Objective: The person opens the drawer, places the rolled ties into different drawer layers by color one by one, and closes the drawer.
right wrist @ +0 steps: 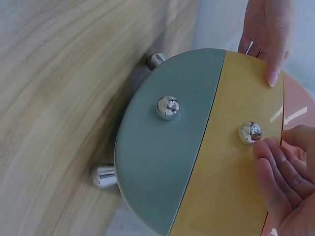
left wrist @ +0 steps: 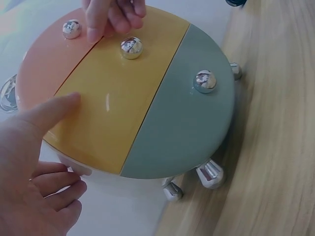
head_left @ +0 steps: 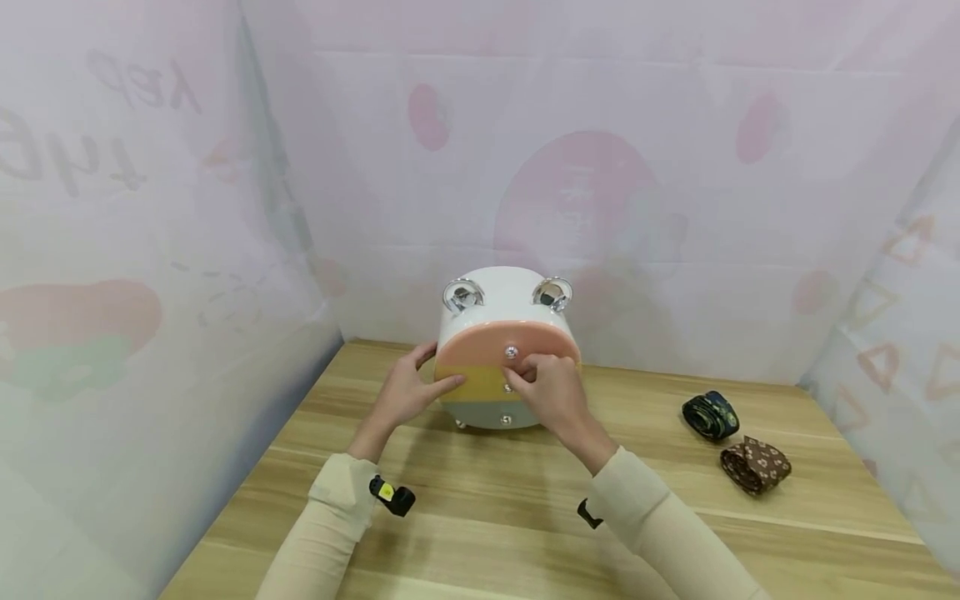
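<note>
Round drawer box point(head_left: 504, 367) on wooden table point(head_left: 480, 517), left hand point(head_left: 405, 393) flat against side, right hand point(head_left: 551, 392) fingertips beside yellow drawer knob point(left wrist: 131, 47), rolled ties point(head_left: 731, 442) well apart.

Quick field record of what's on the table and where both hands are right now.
Item: round white drawer box, front banded pink, yellow, grey-green
Knobs: one chrome knob per band; yellow band's knob
Left hand: steadies box's side, thumb on yellow drawer
Right hand: fingertips at yellow knob
Aside: two rolled ties on wooden table
</note>
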